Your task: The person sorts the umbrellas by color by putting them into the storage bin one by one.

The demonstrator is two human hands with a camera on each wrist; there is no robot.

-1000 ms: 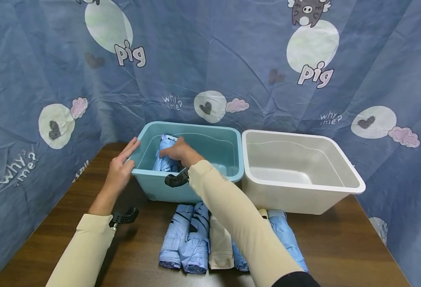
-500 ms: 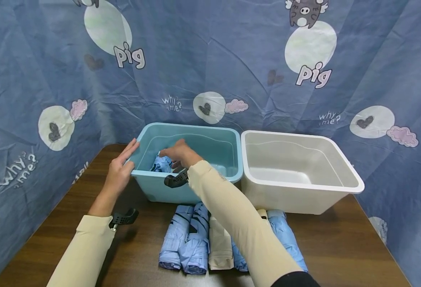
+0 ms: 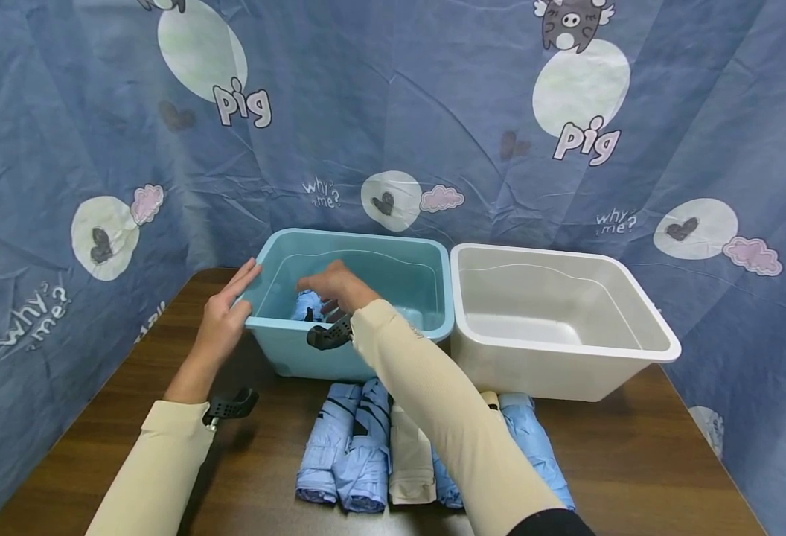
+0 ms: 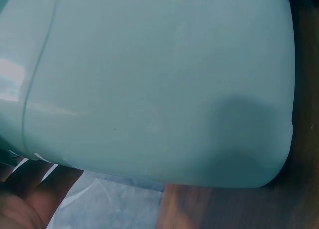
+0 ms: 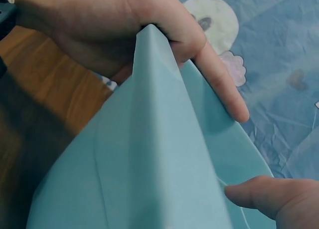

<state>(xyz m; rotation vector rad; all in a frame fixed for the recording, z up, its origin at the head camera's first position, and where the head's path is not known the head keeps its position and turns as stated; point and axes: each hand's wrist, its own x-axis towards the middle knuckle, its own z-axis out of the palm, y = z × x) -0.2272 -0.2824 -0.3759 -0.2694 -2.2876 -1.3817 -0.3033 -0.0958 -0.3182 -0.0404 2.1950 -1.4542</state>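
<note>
The left hand [image 3: 228, 305] lies against the near left corner of a teal plastic tub [image 3: 286, 353], its fingers straight along the left rim. In the right wrist view, one finger of that left hand [image 5: 222, 82] stretches along the rim. The right hand [image 3: 333, 284] reaches into the tub over a blue fabric roll [image 3: 306, 305], thumb extended and the other fingers bent downward. Most of this roll is hidden by the front wall and the hand. Only the thumb area of the right hand [image 5: 279, 196] shows in the right wrist view, with no fabric visible there.
A white tub [image 3: 567, 372] stands against the teal one on the right. In front lie two blue rolls with dark stripes [image 3: 329, 447], a beige roll [image 3: 411, 454], and more blue rolls [image 3: 537, 447], partly behind the right sleeve. A printed cloth [image 3: 393, 112] hangs behind the table [image 3: 634, 461].
The blue roll, earlier standing high between the right thumb and fingers, has dropped lower in the teal tub and then shifted slightly right. Both hands have stayed nearly in place.
</note>
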